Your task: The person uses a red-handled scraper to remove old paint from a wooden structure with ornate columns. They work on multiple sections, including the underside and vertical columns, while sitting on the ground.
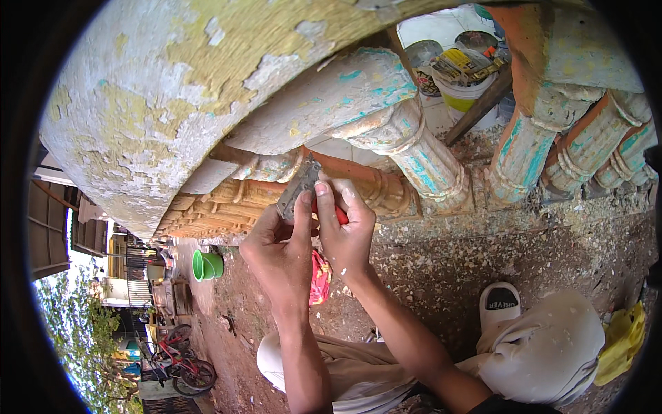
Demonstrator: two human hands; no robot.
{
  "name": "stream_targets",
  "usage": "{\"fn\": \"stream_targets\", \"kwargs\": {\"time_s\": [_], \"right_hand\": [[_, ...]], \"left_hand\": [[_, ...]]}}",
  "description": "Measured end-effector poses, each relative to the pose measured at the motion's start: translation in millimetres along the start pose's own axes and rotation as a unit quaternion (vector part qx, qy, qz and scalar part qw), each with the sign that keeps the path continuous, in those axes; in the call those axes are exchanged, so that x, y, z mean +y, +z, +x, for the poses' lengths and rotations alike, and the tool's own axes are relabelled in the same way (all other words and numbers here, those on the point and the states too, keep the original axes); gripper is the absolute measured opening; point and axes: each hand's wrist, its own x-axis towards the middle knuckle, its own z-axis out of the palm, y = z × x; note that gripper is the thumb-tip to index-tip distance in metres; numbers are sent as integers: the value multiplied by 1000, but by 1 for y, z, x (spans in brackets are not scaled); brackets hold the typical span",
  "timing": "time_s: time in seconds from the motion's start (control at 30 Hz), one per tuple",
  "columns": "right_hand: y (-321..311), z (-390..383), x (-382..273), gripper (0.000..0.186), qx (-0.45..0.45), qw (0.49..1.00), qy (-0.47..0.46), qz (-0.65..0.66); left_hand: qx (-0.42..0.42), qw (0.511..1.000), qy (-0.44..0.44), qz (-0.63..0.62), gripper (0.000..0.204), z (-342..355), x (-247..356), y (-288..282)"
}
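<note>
My left hand (279, 252) and my right hand (348, 231) meet in front of the balustrade, both closed on one scraper. Its flat grey metal blade (298, 192) is worn and smeared, with my left fingers and thumb pinching it. A bit of red handle (340, 215) shows within my right hand's grip, whose thumb presses near the blade. Just beyond stand balusters (431, 165) with flaking white and turquoise paint over orange. Above them curves a thick rail (165, 90) with peeling yellow and white paint. My fingers hide part of the scraper.
Paint flakes litter the dirt ground (441, 276). A white bucket (463, 90) holding packets stands behind the balusters, near a leaning wooden plank (483, 103). At left are a green bucket (207, 265) and a red bicycle (186, 362). Yellow plastic (620, 345) lies right of my knee.
</note>
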Motion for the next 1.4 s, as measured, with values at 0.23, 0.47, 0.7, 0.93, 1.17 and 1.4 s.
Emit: {"fn": "stream_targets", "kwargs": {"time_s": [0.23,0.47,0.7,0.93,1.17,1.4], "right_hand": [[-3,19,-12,21,-49,999,-22,4],[-10,-5,-16,22,-15,999,-16,-37],[-19,15,-25,26,-53,995,81,15],[-19,36,-15,28,-40,987,134,79],[-19,51,-26,26,-87,993,13,-84],[-25,45,-38,22,-64,973,-122,-185]], "left_hand": [[22,1000,13,1,23,-1,12,-2],[-42,997,-34,55,20,-2,11,-14],[-25,999,0,30,17,-6,17,3],[-4,997,56,44,28,1,24,25],[2,999,-29,-32,22,7,25,20],[-44,992,-89,-77,23,2,18,6]]}}
